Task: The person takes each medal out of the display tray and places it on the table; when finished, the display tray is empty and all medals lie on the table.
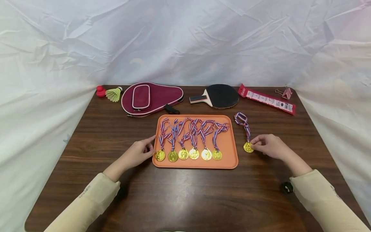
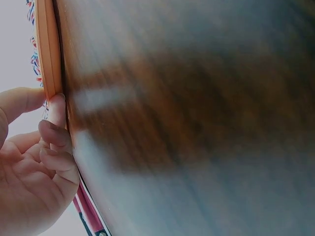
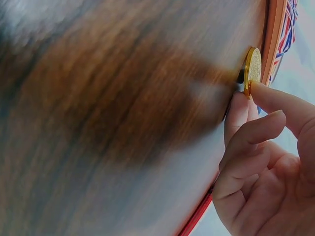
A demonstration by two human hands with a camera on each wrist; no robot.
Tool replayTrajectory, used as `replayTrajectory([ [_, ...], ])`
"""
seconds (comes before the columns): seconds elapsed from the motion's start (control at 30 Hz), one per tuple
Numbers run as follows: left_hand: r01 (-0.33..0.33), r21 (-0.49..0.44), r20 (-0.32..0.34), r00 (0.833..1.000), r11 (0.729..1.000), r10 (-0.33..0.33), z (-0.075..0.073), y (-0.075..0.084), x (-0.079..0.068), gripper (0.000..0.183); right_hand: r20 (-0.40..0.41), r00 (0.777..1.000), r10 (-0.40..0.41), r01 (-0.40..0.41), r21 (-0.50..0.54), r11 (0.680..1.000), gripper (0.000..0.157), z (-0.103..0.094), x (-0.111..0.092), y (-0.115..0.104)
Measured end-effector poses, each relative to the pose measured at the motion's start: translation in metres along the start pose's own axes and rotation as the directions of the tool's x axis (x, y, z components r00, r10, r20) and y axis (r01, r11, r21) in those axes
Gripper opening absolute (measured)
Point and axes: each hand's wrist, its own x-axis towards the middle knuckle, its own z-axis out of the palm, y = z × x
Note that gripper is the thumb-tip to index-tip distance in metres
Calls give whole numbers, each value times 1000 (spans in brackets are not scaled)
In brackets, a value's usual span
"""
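Observation:
An orange tray [image 1: 195, 163] holds several gold medals with red, white and blue ribbons, the discs in a row along its near side. My left hand [image 1: 139, 152] is at the tray's left edge. In the left wrist view, its thumb and index finger [image 2: 57, 109] pinch the tray's rim [image 2: 49, 54]. To the right of the tray lies another gold medal [image 1: 248, 147], its ribbon [image 1: 242, 121] stretching away behind it. My right hand [image 1: 269, 145] pinches that disc by its right edge. The right wrist view shows the medal [image 3: 253, 69] tilted up between thumb and index finger.
Along the table's back edge lie a red object [image 1: 100, 91], a yellow-green shuttlecock [image 1: 113, 94], a maroon paddle case [image 1: 162, 93], a black table tennis paddle [image 1: 223, 96], a red printed packet [image 1: 268, 100] and a pink clip [image 1: 286, 93]. White cloth [image 1: 185, 42] hangs behind.

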Motion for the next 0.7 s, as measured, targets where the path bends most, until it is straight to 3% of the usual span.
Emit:
replayTrajectory([
  [0.17, 16, -23, 21, 1000, 1000, -16, -1, 0, -1, 57, -16, 1000, 4, -4, -10, 1000, 33, -1, 1, 2],
  [0.27, 21, -28, 26, 999, 999, -20, -1, -1, -2, 58, -81, 997, -22, 19, -38, 999, 35, -5, -1, -1],
  [0.43, 27, -39, 31, 999, 999, -26, -1, -2, -2, 59, -198, 973, -119, 107, -69, 992, 32, -6, -8, -16],
  [0.7, 45, -60, 47, 998, 997, -42, -1, -2, -1, 60, -213, 946, -243, 246, -15, 969, 28, 22, -12, -51],
])
